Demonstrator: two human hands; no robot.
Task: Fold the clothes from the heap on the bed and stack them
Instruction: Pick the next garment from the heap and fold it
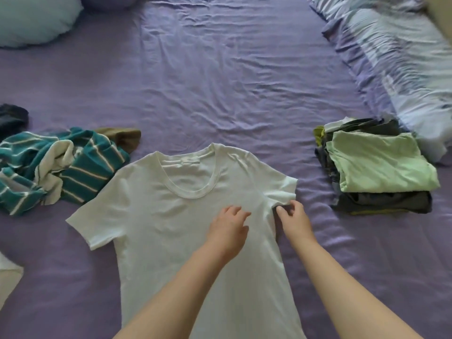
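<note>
Head view: white tee (pixel 171 216) lies flat, face up, collar away from you, spread on the bed (pixel 244 81) and not folded yet.

Your right hand (pixel 293 220) sits at the tee's right armpit, fingers curled and pinching the fabric where the sleeve meets the side seam; that sleeve is bunched just above the fingertips. Your left hand (pixel 228 227) is just beside the right one, resting on the chest of the tee, fingers loosely spread, holding nothing; looks like it's pinning or smoothing the cloth.

Progress, my read:
- Done: a stack (pixel 376 167) sits well off to the right of your right hand, light green piece on top, dark ones under it. Several items, count unclear.
- In hand: the tee, at sleeve tidy-up. All its folds remain.
- Left: the heap (pixel 58 167), well off to the left of your left hand, with a teal striped piece, something white in it, an olive bit behind. A dark item (pixel 12 118) beyond that may also be waiting.

Roughly past halfway, judging by stack versus heap.
</note>
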